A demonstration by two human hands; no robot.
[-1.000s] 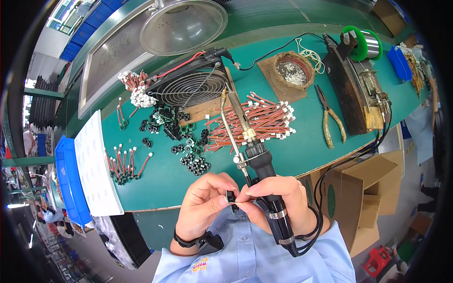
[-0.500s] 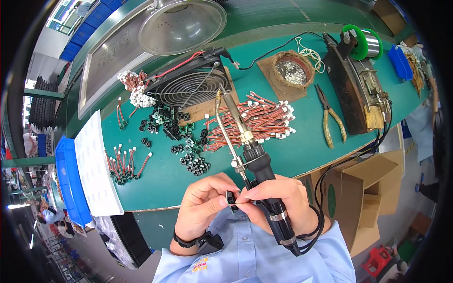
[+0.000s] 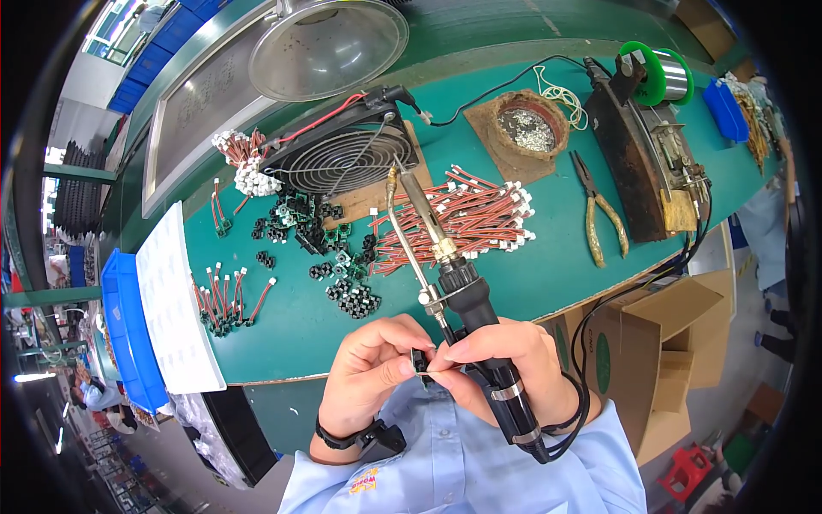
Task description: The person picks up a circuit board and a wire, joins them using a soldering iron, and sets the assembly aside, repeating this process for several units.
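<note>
My left hand (image 3: pixel 364 373) is closed, pinching a small black component (image 3: pixel 419 360) between thumb and fingers in front of my chest. In my right hand (image 3: pixel 527 360) lies a soldering iron (image 3: pixel 467 291) with a thin solder-feed tube (image 3: pixel 409 248) clamped along it; its tip points away over the table. The thumb and fingertips of that hand also meet at the component's right side. Beyond my hands are a pile of black connector blocks (image 3: pixel 353 298) and a heap of red-brown wire leads (image 3: pixel 467 218) with white plugs. What exactly the right fingertips pinch is too small to make out.
A fan with a wire guard (image 3: pixel 342 158) stands at the back, beside a round pot of metal bits (image 3: pixel 533 128). Pliers (image 3: pixel 597 214) lie right, near a dark metal box (image 3: pixel 629 154) and solder spool (image 3: pixel 672 77). White sheets (image 3: pixel 178 300) and a blue bin (image 3: pixel 128 334) are left.
The soldering iron's tip has shifted very slightly left. Both hands keep their grip on the component and the iron.
</note>
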